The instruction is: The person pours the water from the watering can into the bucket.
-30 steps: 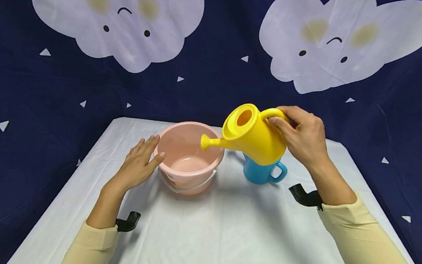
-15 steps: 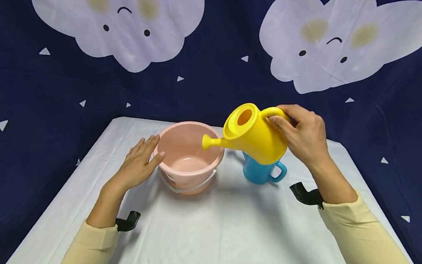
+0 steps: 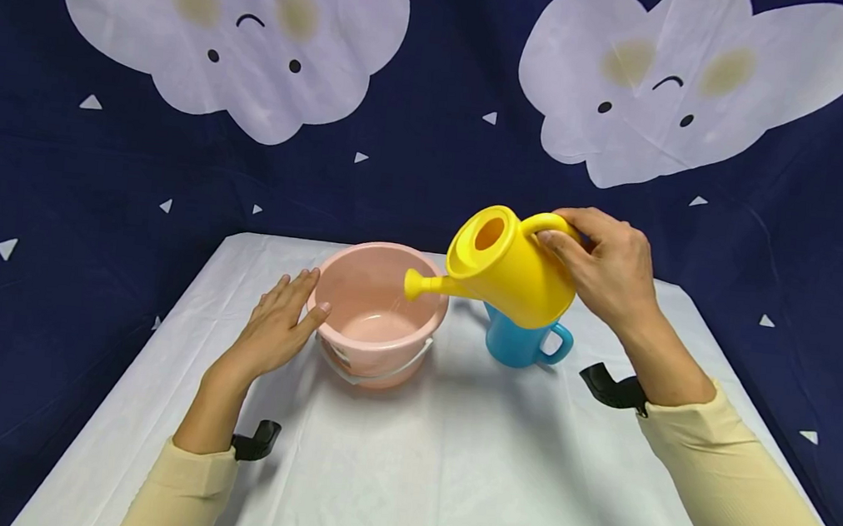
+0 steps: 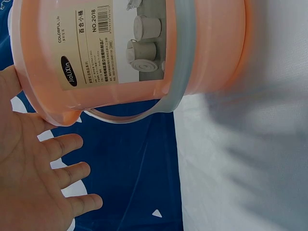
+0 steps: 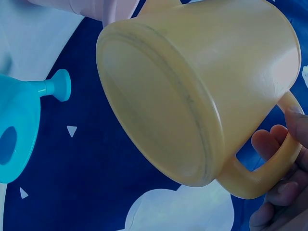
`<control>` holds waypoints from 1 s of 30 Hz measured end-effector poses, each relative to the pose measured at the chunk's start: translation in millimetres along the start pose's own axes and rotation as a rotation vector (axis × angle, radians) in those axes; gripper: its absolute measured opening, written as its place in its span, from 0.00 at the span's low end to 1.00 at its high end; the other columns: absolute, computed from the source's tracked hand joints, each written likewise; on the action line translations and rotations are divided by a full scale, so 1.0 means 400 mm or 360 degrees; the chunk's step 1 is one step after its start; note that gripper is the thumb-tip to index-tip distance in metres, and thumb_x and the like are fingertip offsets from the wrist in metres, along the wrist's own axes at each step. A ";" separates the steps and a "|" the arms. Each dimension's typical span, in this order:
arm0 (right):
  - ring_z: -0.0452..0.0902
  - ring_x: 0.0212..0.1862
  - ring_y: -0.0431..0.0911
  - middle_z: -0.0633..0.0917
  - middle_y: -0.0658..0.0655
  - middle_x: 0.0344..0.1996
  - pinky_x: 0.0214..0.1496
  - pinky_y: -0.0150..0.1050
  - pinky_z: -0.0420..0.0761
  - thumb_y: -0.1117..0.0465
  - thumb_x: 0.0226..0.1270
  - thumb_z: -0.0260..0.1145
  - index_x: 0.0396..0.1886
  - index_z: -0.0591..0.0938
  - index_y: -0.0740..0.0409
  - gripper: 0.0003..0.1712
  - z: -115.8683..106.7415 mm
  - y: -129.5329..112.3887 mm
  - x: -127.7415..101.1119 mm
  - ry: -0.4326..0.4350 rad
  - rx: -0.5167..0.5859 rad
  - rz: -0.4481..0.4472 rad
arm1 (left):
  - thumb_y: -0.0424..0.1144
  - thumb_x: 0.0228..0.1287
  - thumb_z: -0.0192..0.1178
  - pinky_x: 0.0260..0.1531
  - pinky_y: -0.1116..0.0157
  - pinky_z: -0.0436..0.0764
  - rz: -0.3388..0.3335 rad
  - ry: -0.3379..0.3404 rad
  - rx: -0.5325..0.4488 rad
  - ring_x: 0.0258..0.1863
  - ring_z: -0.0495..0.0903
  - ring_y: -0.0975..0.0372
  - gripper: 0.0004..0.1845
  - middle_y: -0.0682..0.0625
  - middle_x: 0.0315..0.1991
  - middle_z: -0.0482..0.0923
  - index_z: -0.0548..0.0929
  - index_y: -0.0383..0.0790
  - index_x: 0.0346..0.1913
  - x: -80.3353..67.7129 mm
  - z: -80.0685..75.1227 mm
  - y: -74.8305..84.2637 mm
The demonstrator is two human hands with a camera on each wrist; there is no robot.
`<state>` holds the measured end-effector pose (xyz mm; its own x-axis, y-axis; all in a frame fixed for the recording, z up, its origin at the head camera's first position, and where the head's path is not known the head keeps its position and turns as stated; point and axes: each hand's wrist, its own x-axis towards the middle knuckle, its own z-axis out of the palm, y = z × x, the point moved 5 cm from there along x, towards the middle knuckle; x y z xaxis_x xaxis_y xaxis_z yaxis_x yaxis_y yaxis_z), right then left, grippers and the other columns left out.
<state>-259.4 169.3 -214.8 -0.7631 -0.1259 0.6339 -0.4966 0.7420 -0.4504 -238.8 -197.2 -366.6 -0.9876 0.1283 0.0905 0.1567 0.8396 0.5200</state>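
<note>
My right hand (image 3: 609,267) grips the handle of a yellow watering can (image 3: 521,280), held in the air and tilted to the left. Its spout head hangs over the right part of a pink bucket (image 3: 375,367), with faint thin streaks below it. In the right wrist view the can's base (image 5: 159,106) faces the camera and the fingers curl round the handle. My left hand (image 3: 276,330) rests against the left side of the bucket's rim, fingers straight. The left wrist view shows those fingers spread by the rim, near the bucket's label (image 4: 91,43).
A blue watering can (image 3: 516,342) stands on the white-covered table (image 3: 403,479), partly hidden behind the yellow one; its spout (image 5: 57,85) shows in the right wrist view. A pale bail handle (image 3: 374,376) hangs down the bucket's front. A dark blue cloth with clouds (image 3: 239,30) rises behind.
The yellow watering can has shifted very slightly to the right with my right hand. My left hand, the bucket and the blue watering can stay where they were.
</note>
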 end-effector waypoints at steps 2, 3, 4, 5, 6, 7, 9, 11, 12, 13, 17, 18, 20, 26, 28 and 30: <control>0.73 0.29 0.45 0.87 0.58 0.36 0.30 0.22 0.67 0.51 0.61 0.66 0.44 0.85 0.57 0.17 0.000 0.000 0.000 0.0004 0.0001 -0.0004 | 0.63 0.71 0.36 0.68 0.36 0.38 0.0003 0.0002 0.0002 0.76 0.36 0.43 0.38 0.43 0.77 0.42 0.45 0.48 0.76 0.000 0.000 0.001; 0.73 0.29 0.45 0.87 0.58 0.36 0.30 0.22 0.67 0.51 0.61 0.66 0.44 0.85 0.57 0.17 0.000 0.000 0.000 0.0006 0.0001 -0.0006 | 0.63 0.71 0.36 0.68 0.36 0.38 0.0002 0.0002 0.0002 0.76 0.36 0.43 0.38 0.44 0.77 0.42 0.45 0.48 0.76 0.000 0.000 0.001; 0.73 0.29 0.45 0.87 0.58 0.36 0.29 0.22 0.67 0.51 0.61 0.66 0.44 0.85 0.57 0.17 -0.001 0.000 0.000 0.0008 0.0003 -0.0007 | 0.63 0.71 0.36 0.68 0.36 0.38 0.0002 0.0002 0.0003 0.76 0.36 0.43 0.38 0.44 0.77 0.42 0.45 0.48 0.76 0.000 0.000 0.002; 0.73 0.29 0.45 0.87 0.58 0.36 0.29 0.22 0.67 0.51 0.61 0.66 0.44 0.85 0.57 0.17 -0.001 0.000 -0.001 0.0010 0.0003 -0.0008 | 0.63 0.71 0.36 0.68 0.36 0.38 0.0002 0.0002 0.0003 0.76 0.36 0.43 0.38 0.43 0.77 0.42 0.45 0.48 0.76 0.000 0.000 0.002; 0.73 0.29 0.45 0.87 0.58 0.36 0.29 0.22 0.67 0.51 0.61 0.66 0.43 0.86 0.57 0.17 -0.001 0.000 -0.001 0.0011 0.0004 -0.0006 | 0.63 0.71 0.36 0.68 0.36 0.38 0.0001 0.0001 0.0003 0.76 0.36 0.43 0.38 0.43 0.77 0.42 0.45 0.48 0.76 -0.001 -0.001 0.002; 0.73 0.29 0.45 0.87 0.58 0.36 0.29 0.22 0.67 0.50 0.61 0.66 0.44 0.85 0.56 0.17 -0.001 0.000 -0.001 0.0010 0.0003 -0.0004 | 0.63 0.71 0.36 0.68 0.36 0.38 0.0000 0.0000 0.0004 0.76 0.36 0.43 0.38 0.43 0.77 0.42 0.45 0.48 0.76 -0.001 0.000 0.002; 0.73 0.29 0.45 0.87 0.58 0.36 0.29 0.22 0.67 0.50 0.61 0.66 0.44 0.85 0.57 0.17 -0.001 0.000 -0.002 0.0010 0.0005 0.0001 | 0.63 0.71 0.36 0.68 0.36 0.38 -0.0002 -0.0002 0.0002 0.76 0.36 0.43 0.38 0.43 0.77 0.42 0.45 0.48 0.76 -0.001 -0.001 0.002; 0.73 0.29 0.45 0.87 0.58 0.36 0.29 0.22 0.67 0.50 0.61 0.66 0.44 0.85 0.57 0.17 -0.001 0.001 -0.003 0.0007 0.0008 0.0011 | 0.63 0.71 0.36 0.68 0.36 0.38 -0.0005 -0.0004 -0.0001 0.76 0.36 0.43 0.38 0.43 0.77 0.42 0.45 0.48 0.76 -0.001 0.000 0.001; 0.73 0.29 0.45 0.87 0.58 0.36 0.29 0.22 0.68 0.51 0.61 0.66 0.44 0.85 0.57 0.17 -0.001 0.001 -0.002 0.0004 0.0009 0.0015 | 0.63 0.71 0.36 0.68 0.36 0.38 -0.0006 -0.0005 -0.0003 0.76 0.36 0.43 0.38 0.43 0.77 0.42 0.45 0.48 0.76 -0.001 0.000 0.001; 0.73 0.29 0.45 0.87 0.58 0.36 0.29 0.21 0.68 0.51 0.61 0.65 0.44 0.85 0.57 0.17 -0.001 0.002 -0.002 0.0002 0.0011 0.0018 | 0.63 0.71 0.36 0.68 0.36 0.38 -0.0006 -0.0006 -0.0003 0.76 0.36 0.43 0.38 0.43 0.77 0.42 0.45 0.48 0.76 -0.001 0.000 0.001; 0.73 0.29 0.45 0.87 0.58 0.36 0.29 0.22 0.67 0.51 0.61 0.66 0.44 0.85 0.57 0.17 0.000 0.002 -0.001 0.0000 0.0009 0.0018 | 0.62 0.71 0.36 0.68 0.36 0.38 -0.0004 -0.0007 0.0001 0.75 0.36 0.43 0.37 0.43 0.77 0.42 0.44 0.48 0.76 -0.001 0.000 0.001; 0.73 0.29 0.45 0.87 0.58 0.36 0.29 0.22 0.67 0.50 0.61 0.66 0.44 0.85 0.57 0.17 0.000 0.002 -0.001 0.0001 0.0008 0.0017 | 0.62 0.71 0.36 0.68 0.36 0.38 -0.0001 -0.0007 0.0003 0.75 0.36 0.42 0.37 0.42 0.77 0.42 0.44 0.48 0.76 -0.001 0.000 0.001; 0.73 0.29 0.45 0.87 0.58 0.36 0.29 0.23 0.67 0.50 0.61 0.66 0.44 0.85 0.57 0.18 -0.001 0.002 -0.001 0.0002 0.0006 0.0012 | 0.62 0.71 0.36 0.68 0.36 0.38 0.0004 -0.0007 0.0004 0.75 0.36 0.42 0.37 0.42 0.77 0.42 0.44 0.48 0.76 -0.001 -0.001 0.001; 0.74 0.30 0.45 0.87 0.58 0.37 0.29 0.22 0.68 0.50 0.61 0.66 0.45 0.85 0.57 0.18 -0.001 0.004 -0.001 -0.0005 0.0005 0.0018 | 0.62 0.71 0.36 0.68 0.36 0.38 0.0002 -0.0007 -0.0003 0.75 0.36 0.43 0.37 0.42 0.77 0.42 0.44 0.48 0.76 -0.001 0.000 0.002; 0.75 0.30 0.45 0.87 0.58 0.38 0.30 0.22 0.68 0.50 0.61 0.65 0.45 0.85 0.57 0.18 -0.001 0.004 -0.002 -0.0007 0.0003 0.0018 | 0.62 0.71 0.36 0.68 0.36 0.38 0.0000 -0.0004 -0.0003 0.76 0.36 0.43 0.37 0.42 0.77 0.42 0.44 0.48 0.76 -0.001 0.000 0.002; 0.75 0.31 0.45 0.87 0.58 0.38 0.30 0.22 0.68 0.50 0.61 0.65 0.45 0.85 0.57 0.19 -0.001 0.005 -0.002 -0.0010 0.0002 0.0022 | 0.62 0.71 0.36 0.68 0.36 0.38 -0.0002 -0.0003 -0.0003 0.76 0.36 0.43 0.37 0.42 0.76 0.42 0.44 0.48 0.76 -0.001 0.001 0.002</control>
<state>-259.6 171.1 -215.8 -0.7725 -0.1194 0.6237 -0.4863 0.7429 -0.4601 -238.2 -196.5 -366.5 -0.9878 0.1284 0.0882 0.1556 0.8388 0.5218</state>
